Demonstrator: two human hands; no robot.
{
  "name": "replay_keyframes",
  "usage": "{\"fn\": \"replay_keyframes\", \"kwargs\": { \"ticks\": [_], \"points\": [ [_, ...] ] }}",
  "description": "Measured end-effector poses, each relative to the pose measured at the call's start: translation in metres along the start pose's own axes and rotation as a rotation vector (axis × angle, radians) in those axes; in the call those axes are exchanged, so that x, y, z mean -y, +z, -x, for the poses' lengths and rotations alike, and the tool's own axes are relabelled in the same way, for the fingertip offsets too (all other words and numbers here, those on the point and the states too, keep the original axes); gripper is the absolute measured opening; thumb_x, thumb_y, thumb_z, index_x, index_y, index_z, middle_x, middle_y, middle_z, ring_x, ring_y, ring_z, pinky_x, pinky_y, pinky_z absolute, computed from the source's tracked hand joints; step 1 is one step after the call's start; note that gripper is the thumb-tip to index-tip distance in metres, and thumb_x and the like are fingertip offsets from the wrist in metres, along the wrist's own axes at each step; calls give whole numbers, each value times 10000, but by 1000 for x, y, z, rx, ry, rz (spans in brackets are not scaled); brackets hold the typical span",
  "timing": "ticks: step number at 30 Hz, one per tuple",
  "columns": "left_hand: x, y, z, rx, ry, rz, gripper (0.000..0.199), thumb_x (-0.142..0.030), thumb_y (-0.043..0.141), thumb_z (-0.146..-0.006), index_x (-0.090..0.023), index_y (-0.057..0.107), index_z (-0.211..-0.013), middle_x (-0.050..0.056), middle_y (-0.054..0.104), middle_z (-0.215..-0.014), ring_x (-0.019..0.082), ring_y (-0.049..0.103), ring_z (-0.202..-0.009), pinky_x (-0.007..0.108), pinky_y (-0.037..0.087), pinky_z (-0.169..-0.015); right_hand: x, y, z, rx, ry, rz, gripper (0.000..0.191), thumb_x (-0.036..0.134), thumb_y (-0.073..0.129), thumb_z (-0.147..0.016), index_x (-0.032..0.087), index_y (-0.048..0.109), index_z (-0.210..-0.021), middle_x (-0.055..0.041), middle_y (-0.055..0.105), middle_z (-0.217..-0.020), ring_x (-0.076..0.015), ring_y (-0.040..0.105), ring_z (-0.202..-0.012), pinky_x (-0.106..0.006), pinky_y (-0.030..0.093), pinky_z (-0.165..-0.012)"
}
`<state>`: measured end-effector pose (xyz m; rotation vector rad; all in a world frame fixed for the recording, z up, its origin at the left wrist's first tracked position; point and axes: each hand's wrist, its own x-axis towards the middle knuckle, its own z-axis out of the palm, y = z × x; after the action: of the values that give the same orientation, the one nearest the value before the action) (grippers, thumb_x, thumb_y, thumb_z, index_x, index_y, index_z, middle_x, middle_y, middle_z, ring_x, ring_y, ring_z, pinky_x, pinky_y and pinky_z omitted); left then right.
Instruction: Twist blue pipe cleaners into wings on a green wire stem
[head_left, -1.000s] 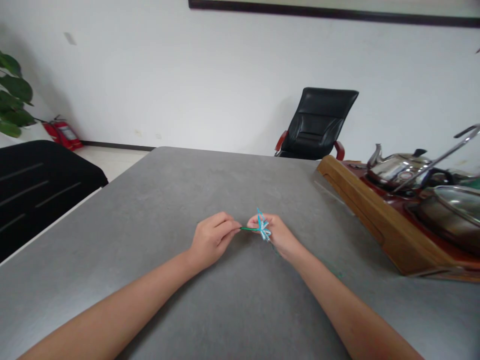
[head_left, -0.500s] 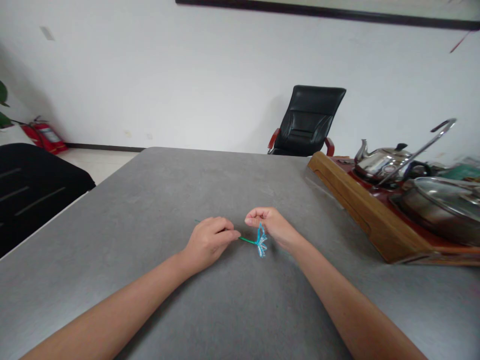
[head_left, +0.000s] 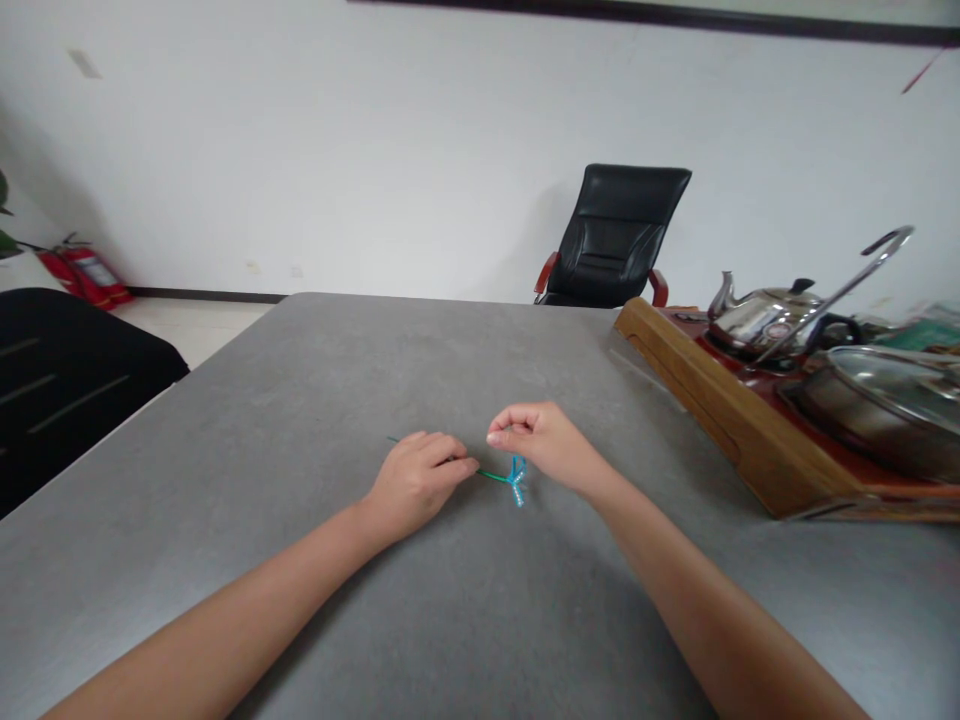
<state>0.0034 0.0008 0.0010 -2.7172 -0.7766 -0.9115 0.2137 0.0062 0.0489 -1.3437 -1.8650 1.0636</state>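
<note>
My left hand point(head_left: 416, 485) is closed around a thin green wire stem point(head_left: 491, 475), whose tip pokes out past the fingers. At the stem's other end is a small blue beaded flower point(head_left: 516, 480), held out from my left hand. My right hand point(head_left: 540, 442) hangs just above and beside the flower, apart from it. Its thumb and forefinger are pinched together on nothing. Both hands are low over the grey table point(head_left: 300, 400).
A wooden tea tray point(head_left: 720, 420) on the right holds a steel kettle point(head_left: 761, 318) and a lidded steel pot point(head_left: 874, 405). A black leather chair point(head_left: 615, 235) stands beyond the table. Another black chair point(head_left: 60, 380) sits at left, with a red fire extinguisher point(head_left: 86, 277) by the wall.
My right hand has let go of the flower and lifted slightly away from it. The flower now sits lower, out on the stem from my left hand.
</note>
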Motion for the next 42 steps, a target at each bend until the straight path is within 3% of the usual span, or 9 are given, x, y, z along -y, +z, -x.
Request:
{"fn": "replay_keyframes", "kwargs": {
  "ticks": [6, 10, 16, 22, 31, 34, 37, 42],
  "points": [
    [2, 1, 1, -34, -66, -46, 216, -146, 443, -901, -201, 651, -923, 28, 617, -784, 136, 532, -679, 253, 385, -605, 30, 5, 17, -94, -207, 403, 105, 223, 602, -803, 197, 677, -735, 21, 594, -662, -102, 487, -594, -230, 312, -567],
    [2, 0, 2, -97, -181, -30, 216, -138, 440, -897, -177, 652, -915, 44, 628, -794, 136, 557, -685, 235, 421, -603, 39, 12, 26, -88, -243, 598, 110, 218, 582, -836, 207, 676, -779, 1, 653, -746, -126, 556, -666, -244, 335, -613],
    [2, 2, 5, -116, -385, 39, 182, -202, 464, -923, -190, 645, -938, 28, 634, -857, 110, 581, -708, 195, 443, -612, 36, 27, 28, -73, -198, 663, 122, 187, 545, -847, 204, 653, -791, -5, 671, -753, -143, 590, -679, -246, 338, -611],
    [3, 2, 5, -94, -475, 108, 163, -208, 485, -915, -192, 646, -940, 27, 628, -895, 122, 593, -767, 209, 471, -676, 24, 37, 24, -84, -159, 658, 163, 165, 505, -840, 209, 644, -770, 4, 650, -704, -140, 576, -651, -241, 306, -579],
    [2, 2, 4, -89, -519, 182, 148, -211, 496, -911, -192, 643, -928, 25, 616, -890, 125, 585, -769, 224, 469, -692, 3, 42, 15, -109, -41, 446, 163, 185, 512, -806, 216, 656, -737, 48, 470, -507, -104, 421, -488, -234, 227, -510],
    [3, 3, 4, -101, -519, 205, 141, -205, 498, -909, -192, 639, -920, 25, 609, -883, 129, 576, -777, 227, 456, -685, -12, 46, 9, -103, -8, 232, 122, 193, 543, -769, 195, 633, -686, 60, 402, -480, -97, 373, -475, -235, 216, -500],
    [3, 3, 4, -125, -486, 259, 136, -201, 501, -908, -189, 635, -923, 25, 599, -867, 126, 567, -776, 227, 447, -685, -29, 51, -1, -45, 62, -129, 93, 228, 593, -709, 177, 590, -630, 74, 358, -467, -87, 311, -458, -237, 203, -486],
    [2, 2, 3, -169, -438, 330, 129, -189, 507, -905, -169, 634, -914, 30, 580, -834, 120, 548, -745, 229, 436, -672, -41, 53, -9, -47, 78, -297, 143, 301, 605, -681, 174, 568, -628, 50, 451, -550, -92, 378, -518, -235, 275, -527]
  ]
}}
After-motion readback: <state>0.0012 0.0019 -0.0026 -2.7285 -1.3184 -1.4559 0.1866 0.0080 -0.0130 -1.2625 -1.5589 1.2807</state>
